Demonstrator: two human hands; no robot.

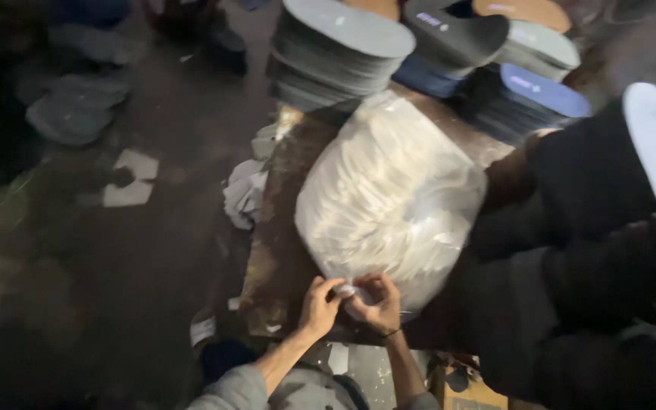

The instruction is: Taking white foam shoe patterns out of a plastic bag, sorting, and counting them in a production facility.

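At lower centre, the left hand (319, 305) and right hand (376, 302) pinch closed on the tied neck of a bulging clear plastic bag of white pieces (389, 193), which lies just above them on the worn brown table (275, 258). A stack of grey foam soles (335, 53) stands at the upper centre.

A large, bulging translucent plastic bag (389, 197), stuffed with white pieces, is lying on its side on a worn brown table (275, 258), its near end sitting at the table's front edge.
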